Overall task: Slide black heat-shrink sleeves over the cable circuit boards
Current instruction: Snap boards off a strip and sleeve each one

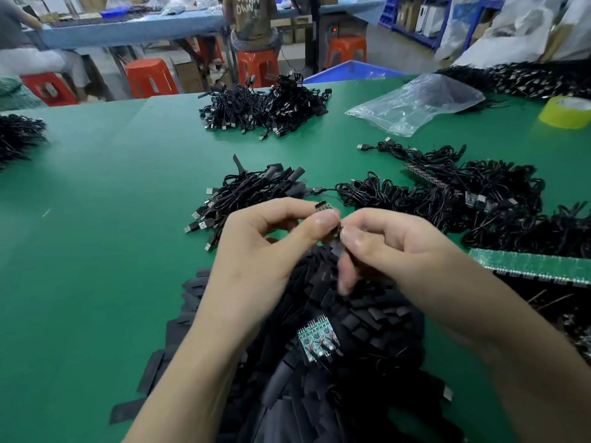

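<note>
Contents of the clear plastic bag (415,103), far right, cannot be told. Over the near sleeve pile (367,318), a circuit board (323,207), long axis tilted far-left, is pinched by the left hand (265,247); the heat-shrink sleeve (336,249) just beneath it is pinched by the right hand (393,247).

left hand (256,251) pinches a small circuit board (323,206) between thumb and forefinger, just above centre. right hand (399,247), lower fingers blurred, pinches a black sleeve (335,247) at the board's lower end. sleeve pile (367,314) lies beneath at 6 o'clock, loose green boards (316,340) on it. cable bundle (265,107) at 12 o'clock on the green table (112,219).
</note>
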